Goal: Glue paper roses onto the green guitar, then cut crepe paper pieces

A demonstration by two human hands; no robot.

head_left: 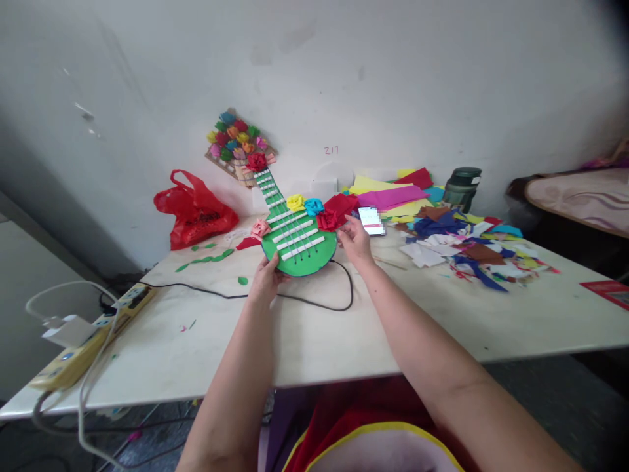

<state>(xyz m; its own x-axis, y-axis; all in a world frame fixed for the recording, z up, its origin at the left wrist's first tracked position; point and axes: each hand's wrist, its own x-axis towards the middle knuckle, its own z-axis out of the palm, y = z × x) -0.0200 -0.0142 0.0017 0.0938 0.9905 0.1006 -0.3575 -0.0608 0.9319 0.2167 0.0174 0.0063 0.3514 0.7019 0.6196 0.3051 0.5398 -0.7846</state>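
Green paper faces a toy guitar (314,263), held tilted over the white table (324,347). The left hand (265,280) pinches its lower left edge; the right hand (354,242) has fingers bent beside the opposite edge — gripping or merely touching, we cannot tell. White strips (279,217) and strings (305,248) cross the front, and we count yellow (295,202), blue (314,207), red (328,220) and pink (260,228) flowers around the body, plus a red one (256,162) at the head. By our reading, most of the decorating is done; the lower front is bare, and green leaves (228,253) lie loose on the table — whether they belong on it, we cannot say. Beyond are a red bag (201,219), a lit phone (372,221), coloured sheets (390,196), heaped scraps (479,252) and a bottle (462,190).
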